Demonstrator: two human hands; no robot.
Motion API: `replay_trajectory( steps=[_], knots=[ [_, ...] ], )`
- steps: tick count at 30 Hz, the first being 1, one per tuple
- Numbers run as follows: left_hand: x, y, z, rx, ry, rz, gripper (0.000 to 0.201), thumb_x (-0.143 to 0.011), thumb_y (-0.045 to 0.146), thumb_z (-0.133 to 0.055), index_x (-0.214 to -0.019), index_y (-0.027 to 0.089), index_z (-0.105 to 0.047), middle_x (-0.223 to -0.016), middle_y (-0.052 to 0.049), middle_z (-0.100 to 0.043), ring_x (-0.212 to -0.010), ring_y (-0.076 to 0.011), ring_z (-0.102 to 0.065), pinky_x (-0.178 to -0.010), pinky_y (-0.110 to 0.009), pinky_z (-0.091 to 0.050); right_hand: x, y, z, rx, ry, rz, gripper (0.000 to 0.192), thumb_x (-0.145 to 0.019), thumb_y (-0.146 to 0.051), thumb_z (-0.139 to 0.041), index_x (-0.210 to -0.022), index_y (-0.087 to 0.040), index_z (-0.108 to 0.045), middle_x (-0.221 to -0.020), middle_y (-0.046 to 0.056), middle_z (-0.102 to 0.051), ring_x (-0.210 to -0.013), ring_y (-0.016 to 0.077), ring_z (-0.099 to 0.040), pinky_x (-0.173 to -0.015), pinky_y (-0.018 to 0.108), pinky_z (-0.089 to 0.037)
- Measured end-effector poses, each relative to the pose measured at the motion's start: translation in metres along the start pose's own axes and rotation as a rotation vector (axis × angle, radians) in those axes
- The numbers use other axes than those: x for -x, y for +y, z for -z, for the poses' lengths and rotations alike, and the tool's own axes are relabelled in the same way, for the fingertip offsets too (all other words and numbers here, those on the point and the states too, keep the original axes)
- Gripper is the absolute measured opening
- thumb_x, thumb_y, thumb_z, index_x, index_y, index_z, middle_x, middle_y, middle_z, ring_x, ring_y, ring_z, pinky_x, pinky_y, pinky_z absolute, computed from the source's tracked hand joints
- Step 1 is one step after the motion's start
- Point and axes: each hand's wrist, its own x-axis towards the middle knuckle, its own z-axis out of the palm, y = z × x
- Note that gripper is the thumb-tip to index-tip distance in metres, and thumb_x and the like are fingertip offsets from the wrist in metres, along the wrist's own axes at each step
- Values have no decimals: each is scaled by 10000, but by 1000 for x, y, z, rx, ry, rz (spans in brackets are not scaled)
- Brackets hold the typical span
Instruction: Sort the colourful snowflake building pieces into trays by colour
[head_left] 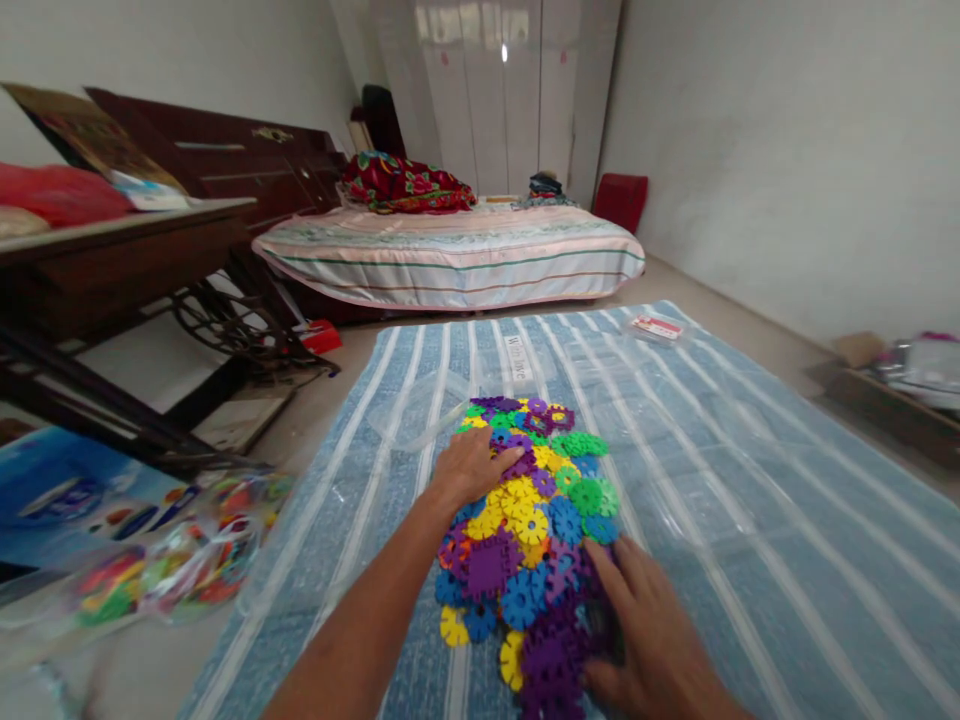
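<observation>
Setting: bedroom floor, striped blue mat [750, 480] filling centre and right of frame.
Pieces: pile of flat, toothed plastic discs [536, 520] in purple, yellow, blue and green, spread loose at lower centre of frame on the mat.
Progress: by the look of it, early; discs lying scattered in one heap, none visibly joined into a shape, sorting or building apparently all left to do.
Left hand [472, 465]: arm stretched forward from bottom centre, palm down on the upper left edge of the pile, fingers spread flat and pressing on discs, nothing gripped.
Right hand [652, 630]: lower right of frame, palm down at the right edge of the pile, fingers loosely curled over purple discs; impossible to tell whether any disc is pinched beneath.
Clear wrapper [420, 410]: empty-looking transparent packet just above left of the pile.
Left edge: bag of coloured pieces [187, 560] on the floor, well apart from the hands.
Background: striped bed [450, 255] at upper centre, dark wooden table [112, 260] at upper left.
</observation>
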Motion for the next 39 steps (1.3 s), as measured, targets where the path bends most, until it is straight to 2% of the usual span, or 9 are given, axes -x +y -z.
replay_trajectory(
  steps=[4, 8, 11, 17, 23, 26, 32, 35, 39],
  knots=[
    [2, 4, 3, -113, -51, -37, 572, -767, 668, -392, -1000, 177, -570, -1023, -137, -652, -974, -307, -587, -823, -364, -423, -22, -33, 4, -13, 68, 16, 908, -592, -262, -666, -1424, -211, -305, -1437, 151, -324, -1325, 364, -255, -1060, 519, -247],
    [4, 7, 1, -148, -84, -11, 665, -745, 701, -373, -1076, 153, -552, -1051, -154, -649, -989, -330, -588, -826, -382, -427, -42, -43, 5, -15, 123, 9, 882, -634, -305, -669, -1421, -172, -294, -1385, 173, -363, -1292, 354, -296, -1049, 511, -266],
    [7, 11, 1, -89, -70, 9, 670, -729, 693, -413, -1082, 144, -568, -1062, -149, -652, -1020, -334, -582, -864, -389, -420, -57, -46, 2, -58, 173, 25, 892, -664, -393, -686, -1424, -171, -273, -1329, 169, -415, -1238, 336, -362, -1015, 497, -317],
    [13, 19, 4, 235, -64, 54, 613, -746, 667, -411, -1059, 182, -618, -976, -72, -691, -961, -279, -620, -827, -351, -465, -95, -55, -4, -283, 261, 46, 952, -613, -373, -748, -1414, -188, -266, -1294, 133, -471, -1188, 284, -437, -964, 438, -393],
    [22, 29, 7, 888, -140, 223, 495, -699, 566, -584, -992, 173, -660, -876, -41, -718, -806, -219, -664, -685, -297, -528, -124, -57, -6, -707, 385, -8, 1012, -512, -331, -804, -1382, -180, -310, -1344, 108, -456, -1225, 244, -437, -1042, 374, -339],
    [26, 34, 9, 1023, -142, 250, 445, -702, 511, -616, -979, 167, -665, -834, -42, -720, -742, -199, -666, -641, -286, -533, -132, -60, -2, -916, 388, -5, 1015, -484, -338, -817, -1363, -203, -328, -1300, 74, -502, -1172, 226, -489, -1022, 357, -365],
    [33, 33, 10, 976, -61, 137, 497, -661, 545, -619, -954, 147, -674, -857, -46, -714, -830, -219, -649, -696, -303, -527, -142, -65, 6, -1124, 384, -53, 1005, -464, -324, -827, -1343, -226, -349, -1230, 42, -557, -1120, 215, -524, -997, 361, -389],
    [41, 31, 10, 795, -27, 72, 509, -640, 579, -603, -891, 142, -679, -820, -36, -706, -823, -233, -637, -685, -303, -514, -146, -64, 9, -1125, 367, -49, 990, -470, -314, -817, -1342, -227, -357, -1208, 33, -568, -1107, 207, -530, -992, 349, -396],
    [49, 33, 13, 491, 13, -28, 486, -688, 596, -490, -814, 160, -664, -781, -28, -690, -765, -224, -625, -636, -282, -476, -151, -62, 14, -1053, 317, -26, 937, -500, -309, -788, -1337, -230, -372, -1223, 25, -555, -1103, 198, -532, -995, 344, -395]
  ],
)
